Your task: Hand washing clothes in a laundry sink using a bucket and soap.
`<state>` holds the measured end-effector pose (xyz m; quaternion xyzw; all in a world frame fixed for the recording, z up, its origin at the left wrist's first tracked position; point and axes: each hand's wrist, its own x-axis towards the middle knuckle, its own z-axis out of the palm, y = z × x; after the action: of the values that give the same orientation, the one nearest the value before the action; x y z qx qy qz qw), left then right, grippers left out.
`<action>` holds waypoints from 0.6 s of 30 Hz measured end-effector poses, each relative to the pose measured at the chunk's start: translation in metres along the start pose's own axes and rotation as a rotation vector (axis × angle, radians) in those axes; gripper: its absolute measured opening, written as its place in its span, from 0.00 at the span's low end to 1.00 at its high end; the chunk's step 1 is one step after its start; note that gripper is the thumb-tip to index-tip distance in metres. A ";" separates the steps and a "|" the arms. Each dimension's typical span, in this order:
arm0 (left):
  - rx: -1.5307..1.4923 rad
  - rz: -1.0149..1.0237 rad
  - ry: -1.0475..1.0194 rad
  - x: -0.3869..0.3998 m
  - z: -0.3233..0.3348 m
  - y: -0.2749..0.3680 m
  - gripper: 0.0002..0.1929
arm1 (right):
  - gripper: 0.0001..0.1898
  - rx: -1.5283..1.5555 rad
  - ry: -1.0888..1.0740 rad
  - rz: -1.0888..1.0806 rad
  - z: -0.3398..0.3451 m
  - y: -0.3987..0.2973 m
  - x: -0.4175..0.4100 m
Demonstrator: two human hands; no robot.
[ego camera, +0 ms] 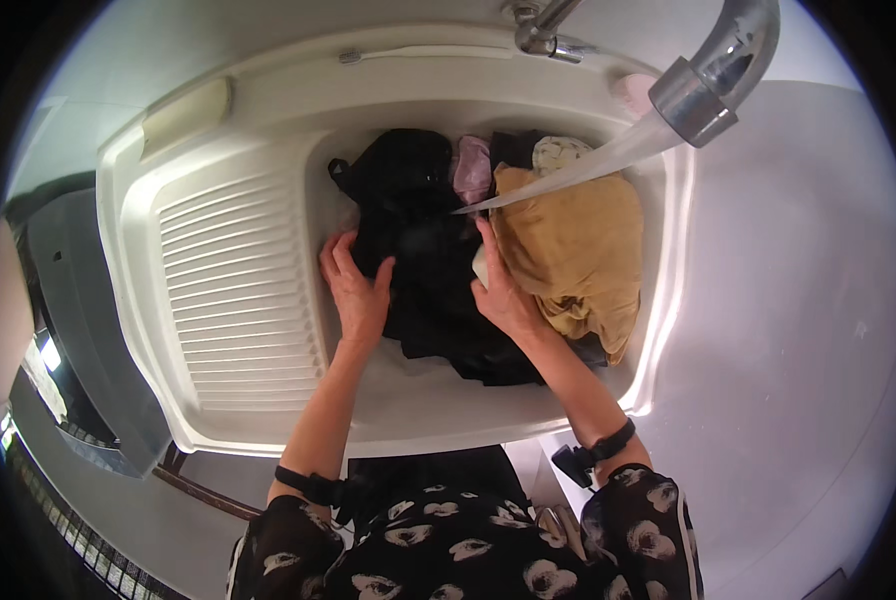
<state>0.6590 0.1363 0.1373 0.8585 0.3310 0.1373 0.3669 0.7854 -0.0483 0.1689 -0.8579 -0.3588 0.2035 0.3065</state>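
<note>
Both my hands are in the basin of a white laundry sink (493, 431), over a wet black garment (425, 262). My left hand (358, 289) touches the garment's left side, thumb and fingers apart. Between the thumb and fingers of my right hand (504, 289) is a whitish block (480, 266), perhaps a soap bar, partly hidden. A mustard-coloured cloth (575, 232) lies right beside that hand. Water runs from the faucet (692, 101) at upper right down onto the black garment. Behind lie a pink cloth (472, 169) and a pale patterned cloth (559, 152).
A ribbed washboard (241, 300) forms the sink's left part. On the back ledge rest a white toothbrush (433, 52) and a pink object (635, 94). A metal tap (541, 37) juts from the wall. A grey appliance or bin (87, 300) stands at the left.
</note>
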 end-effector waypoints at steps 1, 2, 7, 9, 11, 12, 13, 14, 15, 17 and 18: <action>-0.036 -0.131 0.052 -0.004 0.002 0.003 0.35 | 0.45 0.161 0.095 -0.088 0.003 -0.003 0.011; 0.083 -0.160 0.076 -0.008 0.007 0.007 0.35 | 0.43 0.094 0.157 -0.146 0.010 0.001 0.025; 0.198 -0.122 -0.230 0.006 0.033 -0.013 0.30 | 0.39 0.064 0.096 -0.091 0.052 0.076 0.085; 0.411 0.051 -0.334 -0.004 0.045 -0.009 0.28 | 0.38 0.055 -0.011 0.005 0.075 0.115 0.070; 0.324 0.059 -0.656 -0.011 0.045 0.005 0.23 | 0.37 0.900 0.081 0.272 0.079 0.128 0.053; 0.344 0.036 -0.647 -0.012 0.035 -0.010 0.23 | 0.37 0.921 0.060 0.265 0.082 0.117 0.049; 0.312 -0.066 -0.703 -0.012 0.020 -0.034 0.22 | 0.37 0.523 -0.131 0.174 0.075 0.103 0.048; 0.263 -0.157 -0.764 -0.011 0.010 -0.049 0.21 | 0.37 0.108 -0.294 0.083 0.068 0.088 0.047; 0.253 -0.156 -0.763 -0.009 0.009 -0.043 0.21 | 0.37 0.098 -0.297 0.085 0.056 0.081 0.047; 0.181 -0.293 -0.431 0.005 0.005 -0.022 0.23 | 0.37 0.381 -0.024 0.281 0.032 0.065 0.056; 0.200 -0.315 -0.413 0.008 -0.008 -0.021 0.23 | 0.36 0.262 0.137 0.057 0.023 0.002 0.066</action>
<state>0.6513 0.1562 0.1277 0.8382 0.3905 -0.1328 0.3567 0.8168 0.0081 0.1427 -0.8322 -0.2827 0.1982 0.4339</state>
